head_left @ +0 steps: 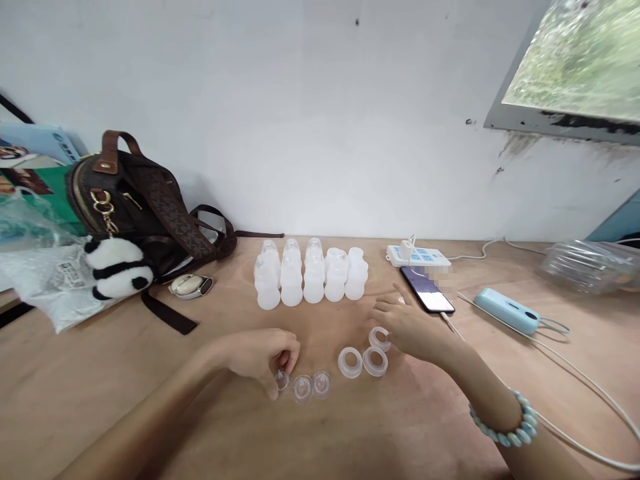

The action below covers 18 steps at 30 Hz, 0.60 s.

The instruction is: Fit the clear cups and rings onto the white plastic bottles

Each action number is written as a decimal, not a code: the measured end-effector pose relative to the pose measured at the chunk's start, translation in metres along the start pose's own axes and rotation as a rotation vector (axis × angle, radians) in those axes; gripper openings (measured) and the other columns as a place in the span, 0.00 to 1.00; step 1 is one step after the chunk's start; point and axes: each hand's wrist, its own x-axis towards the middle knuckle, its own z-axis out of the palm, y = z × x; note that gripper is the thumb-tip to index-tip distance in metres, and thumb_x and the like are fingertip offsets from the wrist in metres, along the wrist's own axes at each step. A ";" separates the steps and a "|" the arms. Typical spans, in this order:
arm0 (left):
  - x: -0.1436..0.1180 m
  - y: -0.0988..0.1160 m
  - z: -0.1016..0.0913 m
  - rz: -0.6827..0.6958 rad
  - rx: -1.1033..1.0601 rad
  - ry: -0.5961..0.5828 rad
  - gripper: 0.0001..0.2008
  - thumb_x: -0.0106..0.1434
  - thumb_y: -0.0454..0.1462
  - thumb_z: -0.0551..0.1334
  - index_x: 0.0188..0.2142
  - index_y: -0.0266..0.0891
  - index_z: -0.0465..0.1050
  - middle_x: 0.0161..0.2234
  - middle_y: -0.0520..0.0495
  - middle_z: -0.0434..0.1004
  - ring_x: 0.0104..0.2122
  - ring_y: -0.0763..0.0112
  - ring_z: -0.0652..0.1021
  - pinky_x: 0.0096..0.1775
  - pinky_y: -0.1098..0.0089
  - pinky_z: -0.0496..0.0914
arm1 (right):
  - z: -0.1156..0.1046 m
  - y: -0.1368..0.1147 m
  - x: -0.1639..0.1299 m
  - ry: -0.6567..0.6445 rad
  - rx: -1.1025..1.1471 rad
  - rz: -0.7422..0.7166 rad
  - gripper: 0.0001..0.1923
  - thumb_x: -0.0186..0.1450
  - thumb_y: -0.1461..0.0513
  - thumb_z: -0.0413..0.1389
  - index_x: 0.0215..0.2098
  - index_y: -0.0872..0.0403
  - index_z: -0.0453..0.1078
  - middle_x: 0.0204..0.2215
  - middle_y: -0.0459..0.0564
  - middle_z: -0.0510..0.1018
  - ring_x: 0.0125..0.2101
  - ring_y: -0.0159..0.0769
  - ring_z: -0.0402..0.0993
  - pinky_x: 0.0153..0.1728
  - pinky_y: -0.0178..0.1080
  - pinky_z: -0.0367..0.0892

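Two hands, left [263,357] pinching nipple [282,380], right [410,327] touching ring [379,338]

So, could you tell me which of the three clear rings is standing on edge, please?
The ring at the right hand, behind the other two rings, which lie flat.

A single head-worn camera looks forward and down across a wooden table [450,427] toward a white wall [310,120]. It sits close above the near edge, both forearms entering from below; a window [575,60] shows at upper right.
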 end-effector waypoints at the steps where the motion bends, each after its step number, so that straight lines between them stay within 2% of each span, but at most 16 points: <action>1: -0.001 0.003 0.000 -0.013 0.007 0.015 0.13 0.48 0.44 0.72 0.28 0.42 0.72 0.31 0.53 0.71 0.32 0.66 0.70 0.31 0.71 0.63 | 0.002 -0.001 0.000 -0.019 -0.012 0.004 0.15 0.54 0.77 0.54 0.31 0.53 0.71 0.31 0.51 0.79 0.39 0.45 0.76 0.57 0.58 0.59; 3: -0.002 0.007 -0.001 -0.049 -0.017 0.061 0.09 0.51 0.40 0.70 0.30 0.42 0.72 0.32 0.53 0.71 0.33 0.66 0.71 0.33 0.71 0.64 | 0.004 -0.004 0.001 -0.038 -0.026 0.004 0.13 0.53 0.77 0.54 0.27 0.53 0.69 0.28 0.50 0.77 0.35 0.43 0.76 0.58 0.58 0.59; 6: 0.002 0.008 -0.003 -0.063 -0.120 0.191 0.07 0.55 0.37 0.65 0.34 0.42 0.71 0.35 0.52 0.73 0.34 0.66 0.72 0.35 0.71 0.66 | 0.004 -0.007 0.002 -0.056 -0.029 0.003 0.14 0.52 0.77 0.54 0.25 0.52 0.68 0.26 0.49 0.76 0.32 0.41 0.75 0.57 0.57 0.61; 9: 0.017 0.006 0.005 0.032 -0.205 0.398 0.07 0.60 0.40 0.62 0.38 0.41 0.70 0.37 0.50 0.74 0.37 0.65 0.74 0.39 0.68 0.68 | 0.003 -0.008 0.003 -0.083 -0.038 0.010 0.12 0.52 0.76 0.54 0.24 0.53 0.69 0.26 0.50 0.77 0.31 0.42 0.76 0.55 0.56 0.63; 12: 0.039 0.002 0.023 0.099 -0.163 0.602 0.07 0.63 0.40 0.61 0.38 0.40 0.71 0.40 0.47 0.75 0.42 0.61 0.74 0.46 0.63 0.68 | 0.003 -0.006 0.005 -0.082 -0.075 0.014 0.12 0.54 0.76 0.54 0.22 0.54 0.70 0.25 0.51 0.77 0.30 0.42 0.75 0.50 0.52 0.67; 15: 0.057 -0.003 0.038 0.108 -0.017 0.611 0.06 0.63 0.40 0.63 0.38 0.41 0.73 0.43 0.46 0.74 0.45 0.58 0.72 0.50 0.58 0.65 | 0.004 -0.006 0.009 0.051 -0.055 0.046 0.09 0.58 0.73 0.55 0.26 0.56 0.72 0.28 0.54 0.78 0.33 0.44 0.76 0.43 0.48 0.70; 18: 0.064 -0.010 0.044 0.117 0.025 0.599 0.10 0.62 0.42 0.66 0.41 0.43 0.73 0.44 0.46 0.73 0.48 0.56 0.71 0.52 0.56 0.64 | 0.007 -0.013 0.014 0.260 0.103 0.046 0.07 0.61 0.70 0.56 0.36 0.57 0.73 0.35 0.55 0.78 0.35 0.43 0.76 0.36 0.44 0.72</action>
